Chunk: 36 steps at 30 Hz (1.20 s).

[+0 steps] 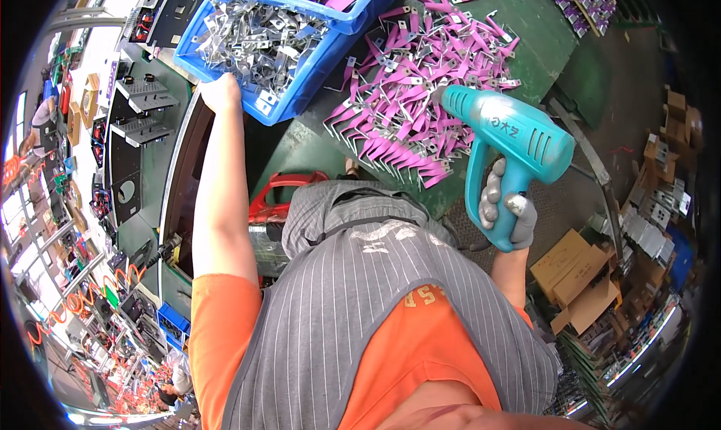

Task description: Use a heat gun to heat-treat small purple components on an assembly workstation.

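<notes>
My right hand, in a grey glove, is wrapped round the handle of a teal heat gun. The gun's nozzle points left over a pile of metal brackets with purple sleeves. Along the near side of the pile, several of these pieces lie lined up in a row. My bare left hand grips the near left rim of a blue plastic bin, its fingers partly hidden. Inside that bin are loose silver metal brackets.
Behind it, a second blue bin holds more purple-sleeved pieces. Everything rests on a green worktable. A red stool stands under the table's near side. Open cardboard boxes sit on the right. Black metal panels stand at the left.
</notes>
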Motion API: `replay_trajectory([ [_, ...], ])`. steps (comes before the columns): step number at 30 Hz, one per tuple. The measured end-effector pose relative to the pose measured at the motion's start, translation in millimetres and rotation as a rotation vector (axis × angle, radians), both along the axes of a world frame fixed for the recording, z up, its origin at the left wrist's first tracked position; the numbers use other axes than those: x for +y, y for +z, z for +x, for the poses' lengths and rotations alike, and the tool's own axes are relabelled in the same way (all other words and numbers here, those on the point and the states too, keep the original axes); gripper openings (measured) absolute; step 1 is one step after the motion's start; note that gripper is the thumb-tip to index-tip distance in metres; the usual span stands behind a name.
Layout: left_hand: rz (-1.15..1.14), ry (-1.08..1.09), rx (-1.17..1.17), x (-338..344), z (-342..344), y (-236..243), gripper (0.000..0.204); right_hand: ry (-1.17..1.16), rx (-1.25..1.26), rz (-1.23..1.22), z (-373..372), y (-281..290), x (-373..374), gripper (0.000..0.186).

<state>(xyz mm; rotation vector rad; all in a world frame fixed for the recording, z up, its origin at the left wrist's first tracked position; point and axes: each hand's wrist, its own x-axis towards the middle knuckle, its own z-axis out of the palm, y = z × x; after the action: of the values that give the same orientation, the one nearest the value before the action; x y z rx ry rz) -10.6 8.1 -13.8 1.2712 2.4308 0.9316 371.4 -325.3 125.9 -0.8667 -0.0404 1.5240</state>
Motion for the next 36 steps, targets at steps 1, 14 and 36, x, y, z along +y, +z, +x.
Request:
replay_trajectory([
  [1, -0.005, 0.011, 0.004, -1, 1, 1, 0.036, 0.032, -0.020, -0.001, 0, 0, -1, 0.050],
  [14, 0.047, -0.071, 0.006, -3, 2, 3, 0.033, 0.093, -0.170, 0.094, 33, 10, 48, 0.055],
  [36, -0.053, 0.003, -0.179, -4, 1, 4, 0.045, 0.246, -0.085, 0.009, 58, 16, 134, 0.039],
])
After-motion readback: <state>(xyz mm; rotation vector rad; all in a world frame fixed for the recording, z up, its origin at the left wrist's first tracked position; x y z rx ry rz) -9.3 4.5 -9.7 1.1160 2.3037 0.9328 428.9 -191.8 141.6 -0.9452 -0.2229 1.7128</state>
